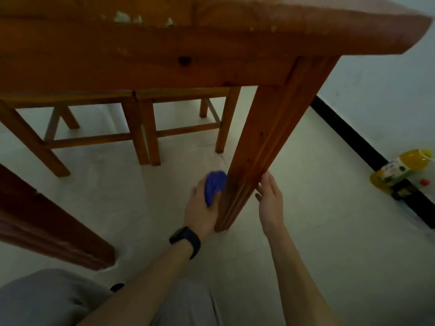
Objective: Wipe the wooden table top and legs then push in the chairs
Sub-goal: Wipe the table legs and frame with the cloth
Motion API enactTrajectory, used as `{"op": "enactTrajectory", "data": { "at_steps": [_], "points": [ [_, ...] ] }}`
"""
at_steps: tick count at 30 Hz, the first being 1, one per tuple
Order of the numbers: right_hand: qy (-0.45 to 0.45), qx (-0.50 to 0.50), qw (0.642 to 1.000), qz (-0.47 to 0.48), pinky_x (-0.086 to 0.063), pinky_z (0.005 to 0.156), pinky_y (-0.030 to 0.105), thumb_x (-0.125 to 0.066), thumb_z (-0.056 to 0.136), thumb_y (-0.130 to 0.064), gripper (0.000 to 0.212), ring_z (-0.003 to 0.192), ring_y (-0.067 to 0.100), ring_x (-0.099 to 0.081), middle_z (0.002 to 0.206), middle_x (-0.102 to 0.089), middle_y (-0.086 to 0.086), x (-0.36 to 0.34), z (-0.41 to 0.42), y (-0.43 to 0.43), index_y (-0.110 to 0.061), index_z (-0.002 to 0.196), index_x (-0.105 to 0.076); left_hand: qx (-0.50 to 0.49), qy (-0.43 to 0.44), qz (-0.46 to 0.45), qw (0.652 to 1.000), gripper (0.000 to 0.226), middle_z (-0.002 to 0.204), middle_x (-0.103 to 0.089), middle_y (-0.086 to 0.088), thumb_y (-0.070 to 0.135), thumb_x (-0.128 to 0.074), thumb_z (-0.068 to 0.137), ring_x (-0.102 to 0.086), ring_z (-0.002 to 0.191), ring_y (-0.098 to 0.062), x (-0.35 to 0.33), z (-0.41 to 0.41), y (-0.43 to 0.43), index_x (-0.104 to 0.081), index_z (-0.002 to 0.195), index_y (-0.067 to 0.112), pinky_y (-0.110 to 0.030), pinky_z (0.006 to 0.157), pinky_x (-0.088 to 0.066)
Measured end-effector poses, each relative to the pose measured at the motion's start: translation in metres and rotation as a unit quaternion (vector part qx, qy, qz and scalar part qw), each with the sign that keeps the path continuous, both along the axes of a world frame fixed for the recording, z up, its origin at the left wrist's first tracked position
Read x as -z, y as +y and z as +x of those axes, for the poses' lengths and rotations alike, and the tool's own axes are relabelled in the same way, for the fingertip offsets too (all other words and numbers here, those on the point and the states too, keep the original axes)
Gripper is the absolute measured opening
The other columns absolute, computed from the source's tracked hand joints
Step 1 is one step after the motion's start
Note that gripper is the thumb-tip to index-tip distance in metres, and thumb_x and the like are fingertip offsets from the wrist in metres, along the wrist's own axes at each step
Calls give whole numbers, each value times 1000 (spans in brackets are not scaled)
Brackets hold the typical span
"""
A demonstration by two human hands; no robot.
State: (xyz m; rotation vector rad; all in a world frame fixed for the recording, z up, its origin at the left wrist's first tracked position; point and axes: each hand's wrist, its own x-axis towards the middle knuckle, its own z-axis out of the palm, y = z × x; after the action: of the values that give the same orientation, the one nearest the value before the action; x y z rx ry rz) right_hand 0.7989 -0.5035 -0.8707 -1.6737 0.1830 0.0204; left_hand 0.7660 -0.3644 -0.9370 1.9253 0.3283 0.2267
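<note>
Table leg (pixel 261 147): left hand (pixel 200 208) clutches blue cloth (pixel 214 185) against it, right hand (pixel 270 201) spread alongside.

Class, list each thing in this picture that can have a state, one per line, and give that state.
Left hand: holding the cloth.
Cloth: bunched, pressed against the table leg.
Right hand: open, fingers on the leg's other side.
Table leg: standing on the floor.
Stools: upright under the table.
Bottle: lying by the wall.
</note>
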Motion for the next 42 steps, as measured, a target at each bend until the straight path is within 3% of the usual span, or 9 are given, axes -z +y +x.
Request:
{"op": "enactTrajectory", "data": {
  "at_steps": [7,12,15,24,27,31,35,39,42],
  "points": [
    [-236,59,969,38,-46,105,31,-36,104,-32,45,129,8,-50,142,-52,-6,-64,0,5,-21,147,-40,18,-320,70,945,62,154,-28,-4,41,-56,93,-42,132,-18,-153,34,-52,-21,144,47,-8,99,-33],
    [-193,16,980,42,-40,104,17,-30,100,-47,51,130,-11,-40,148,-37,-26,-56,1,3,-42,150,-27,216,5,244,945,82,164,-4,0,26,-51,101,-41,135,-25,-31,6,-31,12,144,58,-31,110,-38],
    [-156,2,987,31,-38,103,17,-31,101,-48,51,129,-9,-42,143,-42,-30,-44,4,0,-41,151,-27,198,164,110,960,57,146,-47,1,43,-53,98,-58,118,-24,24,-26,5,-30,149,41,-41,105,-45],
    [-77,4,996,-51,-43,94,9,-26,105,-42,44,106,-13,-52,133,-49,-20,13,-2,12,-39,149,-28,1,-190,41,981,64,157,-22,2,25,-53,99,-38,125,1,-34,23,-34,-16,145,50,-2,93,-37],
    [-68,17,995,-66,-43,93,9,-24,105,-43,41,105,-8,-53,128,-47,-22,29,1,13,-45,147,-25,92,-38,71,992,81,160,-17,8,22,-55,98,-45,131,-17,48,9,-51,-1,145,60,-34,102,-48],
    [-74,14,995,-72,-39,92,2,-25,107,-38,43,102,-15,-50,126,-48,-24,36,7,3,-35,149,-33,245,250,109,930,47,141,-53,-8,26,-50,98,-56,119,-27,161,-12,-10,-41,143,36,-42,103,-46],
    [-54,10,998,-42,-42,110,45,-27,105,-40,42,124,9,-53,137,-54,-15,45,16,-2,-37,144,-41,75,115,-62,989,41,118,-64,2,15,-41,96,-63,107,-20,150,11,14,-52,131,32,-33,87,-52],
    [-49,24,998,-39,-42,110,48,-27,105,-40,43,127,13,-51,139,-53,-13,47,15,2,-35,145,-40,-78,-8,-180,981,47,121,-63,-2,8,-38,95,-64,102,-25,119,44,-12,-51,130,37,-52,93,-53],
    [-53,27,998,-35,-41,110,47,-27,105,-39,41,127,11,-52,138,-54,-15,49,17,0,-38,143,-42,0,101,-94,990,47,130,-52,2,31,-42,98,-57,106,-18,136,34,-36,-36,145,33,-41,95,-50]
  ]
}}
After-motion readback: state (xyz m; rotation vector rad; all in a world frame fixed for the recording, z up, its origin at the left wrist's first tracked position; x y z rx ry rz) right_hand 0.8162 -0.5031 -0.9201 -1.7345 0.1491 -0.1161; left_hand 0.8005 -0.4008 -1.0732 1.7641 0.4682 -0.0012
